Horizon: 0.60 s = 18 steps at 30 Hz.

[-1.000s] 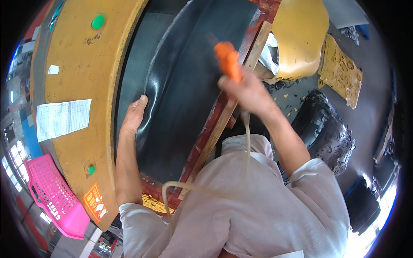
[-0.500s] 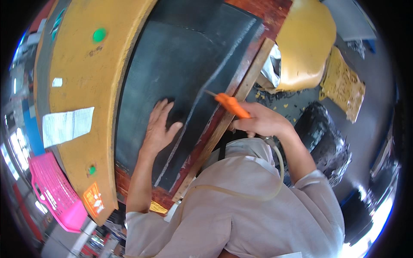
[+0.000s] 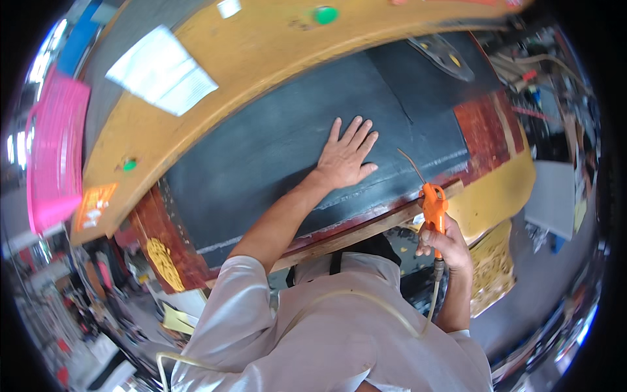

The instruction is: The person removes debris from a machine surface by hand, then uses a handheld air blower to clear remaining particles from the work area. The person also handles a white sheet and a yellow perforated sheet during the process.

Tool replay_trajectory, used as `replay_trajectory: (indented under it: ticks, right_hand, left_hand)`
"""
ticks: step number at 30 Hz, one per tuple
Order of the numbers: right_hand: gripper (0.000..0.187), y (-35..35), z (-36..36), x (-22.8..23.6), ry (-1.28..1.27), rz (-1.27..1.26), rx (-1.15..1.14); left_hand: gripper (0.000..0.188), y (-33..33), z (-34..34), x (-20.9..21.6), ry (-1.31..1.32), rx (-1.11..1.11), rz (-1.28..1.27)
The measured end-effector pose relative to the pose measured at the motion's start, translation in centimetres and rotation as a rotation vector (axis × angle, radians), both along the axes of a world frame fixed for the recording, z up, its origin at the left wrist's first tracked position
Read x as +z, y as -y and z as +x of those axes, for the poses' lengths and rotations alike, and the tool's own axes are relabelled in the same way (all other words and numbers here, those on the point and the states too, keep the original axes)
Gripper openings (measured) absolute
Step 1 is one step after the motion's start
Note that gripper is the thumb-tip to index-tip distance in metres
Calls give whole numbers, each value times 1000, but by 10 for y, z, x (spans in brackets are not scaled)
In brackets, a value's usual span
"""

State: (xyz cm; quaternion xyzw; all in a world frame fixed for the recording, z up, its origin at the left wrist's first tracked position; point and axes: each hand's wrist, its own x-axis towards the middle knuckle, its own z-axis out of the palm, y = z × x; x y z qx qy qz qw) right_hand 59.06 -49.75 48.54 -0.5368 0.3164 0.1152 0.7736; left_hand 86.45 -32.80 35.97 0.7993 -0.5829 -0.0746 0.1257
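A large black sheet (image 3: pixel 261 157) lies on a reddish-brown board (image 3: pixel 482 130). My left hand (image 3: pixel 346 157) rests on it with the fingers spread and the palm down. At the sheet's near right edge, my right hand (image 3: pixel 445 243) is closed around an orange air blow gun (image 3: pixel 434 204). Its thin bent nozzle (image 3: pixel 411 163) points forward over the sheet. A pale hose (image 3: pixel 434 302) runs from the gun's lower end across my body. A dark sole-shaped piece (image 3: pixel 444 57) with yellow spots lies at the sheet's far right.
A curved yellow machine beam (image 3: pixel 241 72) crosses behind the sheet, with paper (image 3: pixel 162 70) and green knobs on it. A wooden strip (image 3: pixel 339 243) edges the board nearest me. Yellow sheets (image 3: pixel 493 196) lie at the right; a pink basket (image 3: pixel 55 150) is far left.
My view has turned, so the board now lies more crosswise. The left hand remains on the sheet, its fingers more spread. The blow gun now stands more upright, nozzle pointing forward.
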Motion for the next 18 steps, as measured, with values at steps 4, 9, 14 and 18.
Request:
replay_trajectory:
  ticks: [4, 9, 14, 18]
  right_hand:
    - [48, 2, 24, -2, -52, -82, 99]
    - [33, 0, 21, -17, 18, -78, -39]
    - [39, -22, 26, -18, 19, -28, 16]
    - [43, -45, 49, 6, 28, -23, 122]
  left_hand:
    - [76, -101, 60, -11, 158, 458, 149]
    - [73, -237, 90, -11, 120, 1346, 316]
    - [83, -129, 52, -18, 184, 1321, 133]
    - [76, -62, -16, -14, -28, 539, -82]
